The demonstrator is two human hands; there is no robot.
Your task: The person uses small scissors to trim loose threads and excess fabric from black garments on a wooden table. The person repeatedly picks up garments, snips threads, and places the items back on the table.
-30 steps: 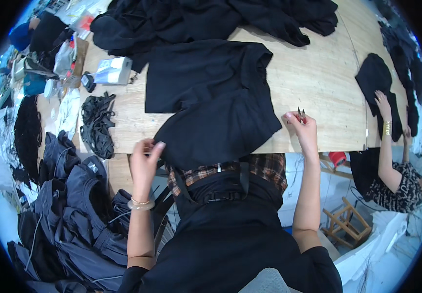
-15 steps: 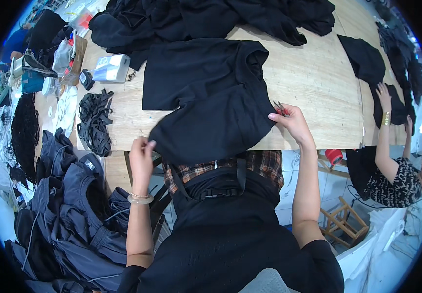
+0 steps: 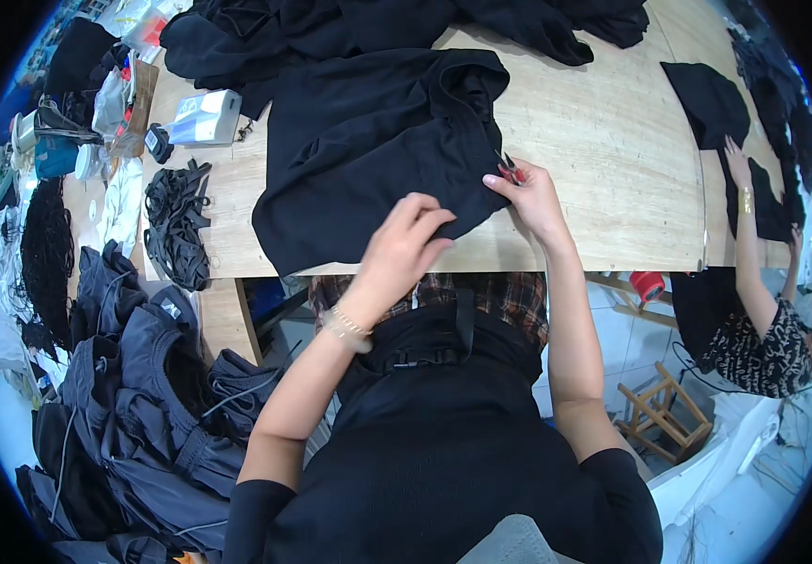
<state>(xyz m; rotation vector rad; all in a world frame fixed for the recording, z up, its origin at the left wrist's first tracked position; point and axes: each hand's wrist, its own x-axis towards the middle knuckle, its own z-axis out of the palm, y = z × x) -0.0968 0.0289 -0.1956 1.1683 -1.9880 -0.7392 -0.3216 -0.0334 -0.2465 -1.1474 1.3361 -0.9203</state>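
Black shorts [image 3: 359,160] lie on the wooden table in front of me, waistband toward the right and legs toward the left. Over their near part hovers my left hand [image 3: 410,235], fingers apart and holding nothing. At the waistband's near right corner, my right hand [image 3: 530,195] is closed around small red-handled thread snips [image 3: 510,170], whose dark blades point away from me. The thumb of that hand rests by the fabric edge; whether it also pinches the cloth is hard to see.
A heap of black garments [image 3: 368,38] covers the table's far side. To the left are grey straps [image 3: 177,221], a white-and-blue box [image 3: 206,117] and a pile of dark grey garments [image 3: 142,395]. At right, a co-worker's arm [image 3: 749,216] reaches over black cloth; a wooden stool [image 3: 664,414] stands below.
My left hand has moved right from the shorts' left edge to over their near middle. The shorts have shifted farther from me, and my right hand with the snips has moved slightly away and left.
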